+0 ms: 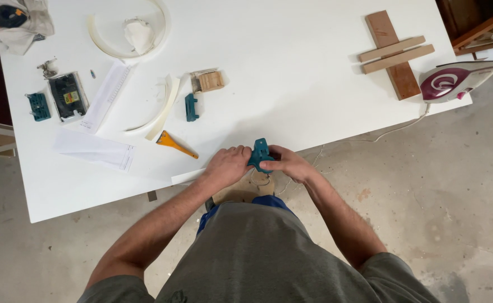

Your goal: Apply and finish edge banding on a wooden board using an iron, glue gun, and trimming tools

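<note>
The fingers (245,152) of the left hand (228,165) were curled closed against the left side of a small teal tool (259,154), and the fingers of the right hand (289,163) were wrapped around its right side, so both hands gripped it together. The teal tool sat on the near edge of the white tabletop (291,95), roughly at the middle of that edge, directly in front of the person's body. A thin white strip (188,176) lay along the same edge, touching or just beside the left hand. A little farther and to the left lay an orange scraper (174,143), and beyond it a second teal piece (191,106) just beside a small wooden block (210,81) and a curved white band (162,109). Sheets of white paper (96,149) and a black cased device (68,96) lay well to the left, with another teal part (38,106) beside the device. At the far edge a larger white loop (127,33) curled around a crumpled white rag (138,35). Well apart, at the far right, stood crossed wooden boards (395,53) and, at the right edge of the tabletop, a white and magenta clothes iron (457,79). Below lay a grey concrete floor (437,185).
</note>
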